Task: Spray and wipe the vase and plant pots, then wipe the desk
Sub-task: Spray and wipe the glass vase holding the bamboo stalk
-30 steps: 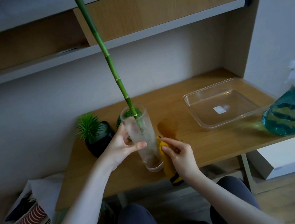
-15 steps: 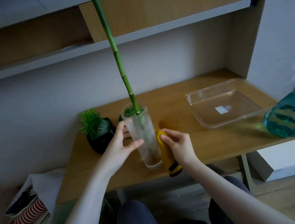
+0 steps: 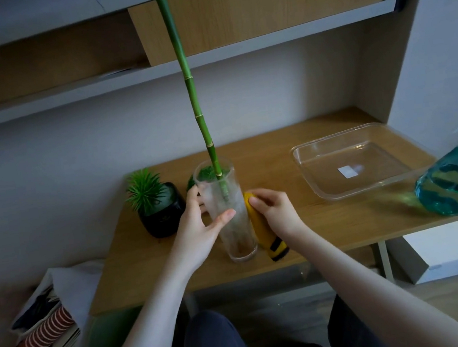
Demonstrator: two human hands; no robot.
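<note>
A tall clear glass vase (image 3: 233, 230) stands near the front edge of the wooden desk (image 3: 328, 218), with a long green bamboo stalk (image 3: 190, 91) rising out of it. My left hand (image 3: 197, 229) grips the vase from its left side, thumb across the front. My right hand (image 3: 273, 211) holds a yellow cloth (image 3: 264, 232) pressed against the vase's right side. A black pot with a spiky green plant (image 3: 158, 208) sits to the left. A second small green plant (image 3: 194, 182) is mostly hidden behind the vase.
A clear plastic tray (image 3: 350, 158) lies at the back right of the desk. A spray bottle of blue liquid (image 3: 456, 180) stands at the desk's right edge. A white box (image 3: 456, 249) sits on the floor at right, books and bags (image 3: 39, 326) at left.
My right hand has slid the yellow cloth upward along the vase's right side. The left hand keeps its hold on the vase, and the stalk leans slightly more upright.
</note>
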